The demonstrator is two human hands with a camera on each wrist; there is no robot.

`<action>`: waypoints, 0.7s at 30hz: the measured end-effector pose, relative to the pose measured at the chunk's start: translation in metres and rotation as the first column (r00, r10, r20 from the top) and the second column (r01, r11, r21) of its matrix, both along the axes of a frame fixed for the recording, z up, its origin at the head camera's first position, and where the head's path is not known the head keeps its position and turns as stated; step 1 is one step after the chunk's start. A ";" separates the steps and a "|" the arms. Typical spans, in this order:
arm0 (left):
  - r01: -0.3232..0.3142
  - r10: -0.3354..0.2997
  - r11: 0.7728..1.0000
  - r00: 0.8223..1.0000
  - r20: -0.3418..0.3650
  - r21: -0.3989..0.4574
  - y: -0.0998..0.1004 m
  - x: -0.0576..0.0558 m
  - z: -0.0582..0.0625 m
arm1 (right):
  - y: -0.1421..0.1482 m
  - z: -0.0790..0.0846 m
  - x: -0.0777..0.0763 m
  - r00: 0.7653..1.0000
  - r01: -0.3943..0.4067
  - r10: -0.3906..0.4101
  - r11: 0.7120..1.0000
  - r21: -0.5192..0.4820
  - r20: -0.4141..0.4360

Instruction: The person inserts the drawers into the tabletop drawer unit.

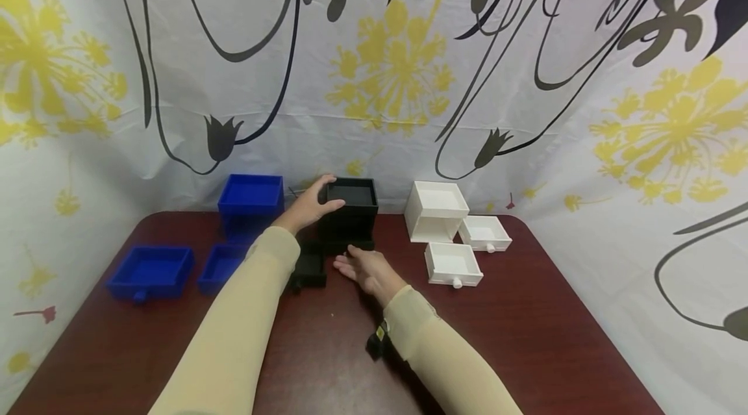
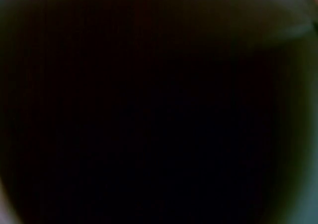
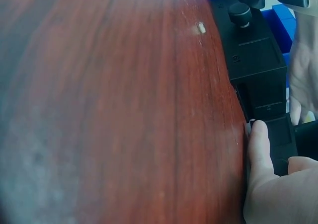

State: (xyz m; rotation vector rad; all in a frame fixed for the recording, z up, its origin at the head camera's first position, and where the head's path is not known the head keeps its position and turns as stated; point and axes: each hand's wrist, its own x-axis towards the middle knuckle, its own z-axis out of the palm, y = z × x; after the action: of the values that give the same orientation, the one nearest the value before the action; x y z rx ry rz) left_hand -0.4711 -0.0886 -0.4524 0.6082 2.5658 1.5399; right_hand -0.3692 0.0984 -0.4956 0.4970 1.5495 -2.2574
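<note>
My left hand (image 1: 310, 206) holds the black drawer cabinet (image 1: 359, 217) by its upper left side, thumb toward the front. Low at the cabinet's front, a black drawer (image 1: 345, 247) sticks out a little. My right hand (image 1: 369, 270) is at this drawer, palm turned up and fingers extended. In the right wrist view the thumb (image 3: 259, 144) lies straight against the drawer front by its knob (image 3: 280, 166). A second black drawer (image 1: 310, 267) rests on the table left of the right hand, partly covered by the left sleeve. The left wrist view is almost wholly dark.
At left stand a blue cabinet (image 1: 252, 197) and two blue drawers (image 1: 153, 265), one partly behind the left sleeve. On the right are a white cabinet (image 1: 437, 210) and two white drawers (image 1: 454, 264). A patterned cloth (image 1: 397, 142) hangs behind the reddish-brown table (image 1: 327, 363).
</note>
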 end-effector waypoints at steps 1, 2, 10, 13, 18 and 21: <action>0.001 -0.001 1.000 1.000 0.000 0.004 0.000 0.000 0.000 | 0.000 0.000 0.000 1.000 0.001 -0.001 1.000 -0.002 0.001; 0.002 -0.002 1.000 1.000 0.000 0.008 0.000 0.000 0.000 | 0.000 0.000 -0.001 1.000 0.001 -0.001 1.000 -0.003 0.004; 0.004 -0.004 1.000 1.000 0.013 0.008 -0.001 -0.003 0.000 | 0.000 0.000 -0.003 1.000 0.011 -0.011 1.000 -0.008 0.017; -0.003 0.003 1.000 1.000 0.015 0.005 -0.001 -0.004 0.001 | 0.000 0.001 -0.004 1.000 0.014 -0.013 1.000 -0.007 0.006; 0.004 -0.004 1.000 1.000 -0.002 -0.004 0.000 -0.003 0.000 | -0.001 0.001 -0.002 1.000 0.022 -0.022 1.000 -0.013 0.009; 0.004 -0.004 1.000 1.000 -0.009 -0.008 0.000 -0.001 -0.001 | -0.001 0.000 -0.001 1.000 0.018 -0.018 1.000 -0.016 0.011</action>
State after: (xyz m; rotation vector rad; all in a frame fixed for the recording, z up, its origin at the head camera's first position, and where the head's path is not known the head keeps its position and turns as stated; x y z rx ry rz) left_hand -0.4722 -0.0883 -0.4530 0.6201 2.5748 1.5283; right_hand -0.3707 0.0974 -0.4955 0.5199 1.5260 -2.2757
